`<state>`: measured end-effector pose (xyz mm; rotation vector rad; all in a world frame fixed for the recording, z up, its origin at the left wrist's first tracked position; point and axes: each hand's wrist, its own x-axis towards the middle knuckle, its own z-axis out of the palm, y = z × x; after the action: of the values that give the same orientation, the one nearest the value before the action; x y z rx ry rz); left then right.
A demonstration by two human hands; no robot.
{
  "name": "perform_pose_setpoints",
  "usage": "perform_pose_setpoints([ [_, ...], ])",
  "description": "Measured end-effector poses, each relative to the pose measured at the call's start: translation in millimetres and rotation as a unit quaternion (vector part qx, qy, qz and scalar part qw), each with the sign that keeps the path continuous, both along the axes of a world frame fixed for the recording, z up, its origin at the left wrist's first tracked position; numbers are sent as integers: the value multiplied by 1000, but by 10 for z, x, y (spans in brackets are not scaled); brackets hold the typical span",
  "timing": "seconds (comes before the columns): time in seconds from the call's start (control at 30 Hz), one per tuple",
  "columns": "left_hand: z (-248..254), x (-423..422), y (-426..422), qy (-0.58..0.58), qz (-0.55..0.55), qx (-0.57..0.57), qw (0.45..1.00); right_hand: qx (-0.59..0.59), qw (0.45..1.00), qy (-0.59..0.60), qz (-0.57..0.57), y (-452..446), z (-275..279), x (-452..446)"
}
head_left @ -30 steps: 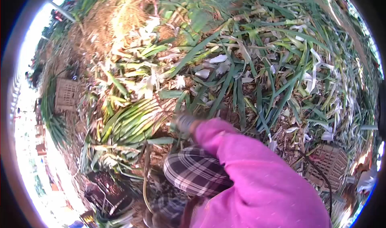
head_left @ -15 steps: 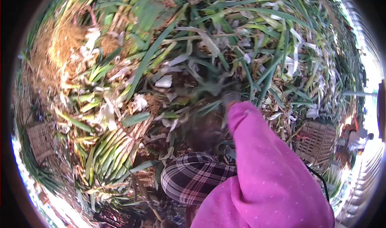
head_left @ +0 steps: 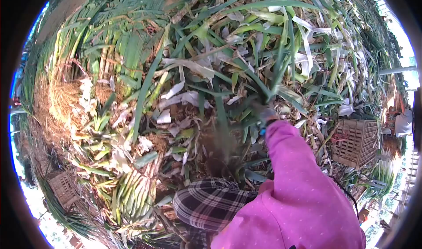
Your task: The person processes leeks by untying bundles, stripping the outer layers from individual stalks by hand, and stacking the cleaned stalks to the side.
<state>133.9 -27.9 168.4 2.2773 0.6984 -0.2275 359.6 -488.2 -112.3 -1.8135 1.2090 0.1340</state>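
Observation:
My right hand (head_left: 265, 113) reaches out of a pink dotted sleeve (head_left: 307, 183) into a heap of loose green onion-like leaves (head_left: 246, 73). It is blurred and looks dark, perhaps gloved, with a bit of blue at the wrist. Long green leaves lie against and around its fingers; whether it grips any of them cannot be made out. A smeared green leaf (head_left: 223, 130) stands left of the hand, above a blurred dark patch of ground. My left hand does not show.
A plaid-covered knee (head_left: 215, 203) is below. To its left lie a bundle of green stalks (head_left: 137, 192) and, farther up, stalks with tan roots (head_left: 66, 102). Plastic crates stand at right (head_left: 355, 143) and left (head_left: 63, 189). Pale peelings (head_left: 163, 116) are scattered about.
The view has shifted, so the crates and bundles sit differently in the picture. My right hand and sleeve appear slightly farther right, still among the leaves.

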Motion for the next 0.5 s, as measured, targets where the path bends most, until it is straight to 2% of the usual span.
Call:
perform_pose_setpoints([
  [0.13, -88, 254, -122, 21, -27, -6, 999, 50, 985, 51, 154, 1091, -246, 446],
  [0.3, -208, 606, -293, 34, -70, -19, 997, 131, 981, -10, 140, 1154, 15, 869],
  [0.4, -193, 770, -418, 41, -94, -22, 994, 113, 980, -116, 120, 752, 634, 1360],
  [0.47, -156, 856, -520, 43, -118, -21, 992, 28, 965, -228, 128, 252, 1498, 2046],
  [0.5, -137, 888, -589, 42, -134, -21, 990, -59, 942, -298, 141, -51, 2143, 2443],
])
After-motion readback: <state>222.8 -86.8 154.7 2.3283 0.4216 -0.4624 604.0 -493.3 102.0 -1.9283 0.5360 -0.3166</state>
